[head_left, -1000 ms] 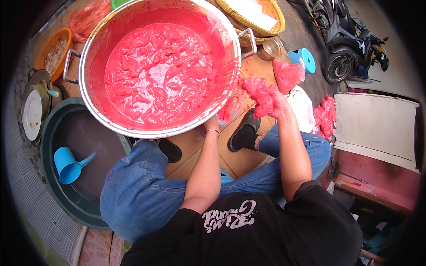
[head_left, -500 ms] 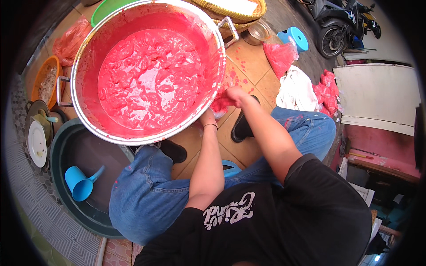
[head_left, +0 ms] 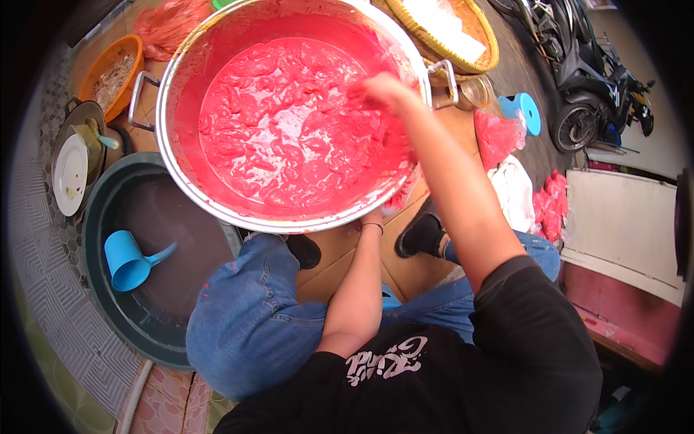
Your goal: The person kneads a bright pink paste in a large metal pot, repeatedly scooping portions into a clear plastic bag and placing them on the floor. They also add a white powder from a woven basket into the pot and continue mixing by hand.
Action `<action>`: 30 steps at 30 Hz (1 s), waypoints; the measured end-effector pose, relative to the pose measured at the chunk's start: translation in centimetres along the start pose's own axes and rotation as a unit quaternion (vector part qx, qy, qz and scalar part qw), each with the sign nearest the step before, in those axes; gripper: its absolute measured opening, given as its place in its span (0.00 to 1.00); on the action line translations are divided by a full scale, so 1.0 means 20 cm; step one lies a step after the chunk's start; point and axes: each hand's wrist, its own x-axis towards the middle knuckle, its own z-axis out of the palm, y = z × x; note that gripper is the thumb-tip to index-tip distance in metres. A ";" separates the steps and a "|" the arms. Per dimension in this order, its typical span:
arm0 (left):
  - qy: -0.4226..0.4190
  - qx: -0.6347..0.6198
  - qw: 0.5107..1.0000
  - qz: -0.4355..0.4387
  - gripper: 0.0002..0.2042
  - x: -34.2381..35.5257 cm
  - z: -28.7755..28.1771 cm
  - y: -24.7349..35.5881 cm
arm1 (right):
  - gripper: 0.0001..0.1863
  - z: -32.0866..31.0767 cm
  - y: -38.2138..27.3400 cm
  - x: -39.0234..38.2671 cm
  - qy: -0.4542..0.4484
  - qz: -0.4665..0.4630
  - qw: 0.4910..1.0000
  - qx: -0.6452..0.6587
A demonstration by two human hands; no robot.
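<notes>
pot (head_left: 289,226): shiny metal | red mixture (head_left: 282,123): wet, glossy, lumpy | dipper (head_left: 126,262): smooth plastic | jeans (head_left: 249,318): matt denim

Bright, soft light glares off the red mixture (head_left: 289,119), and fisheye distortion curves the darkened edges.

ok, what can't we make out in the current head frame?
- Left hand: head view, fingers hidden under the rim of the pot; grip unclear.
- Right hand: head view, motion blur; can't tell whether it holds anything over the red mixture.
- Pot's far rim: head view, partly cut off by the top edge.
- Blue object: head view, mostly hidden by forearm and jeans.
</notes>
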 end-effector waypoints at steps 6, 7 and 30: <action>-0.054 0.120 0.991 -0.014 0.20 -0.10 0.01 0.13 | 0.22 0.35 0.47 0.47 0.044 0.020 0.808 -0.587; -0.059 0.137 0.989 -0.012 0.20 -0.11 0.01 0.14 | 0.22 0.37 0.47 0.49 0.018 0.004 0.802 -0.597; -0.097 0.210 0.973 -0.021 0.20 -0.12 -0.06 0.21 | 0.22 0.34 -0.09 0.40 -0.284 0.043 0.956 -0.065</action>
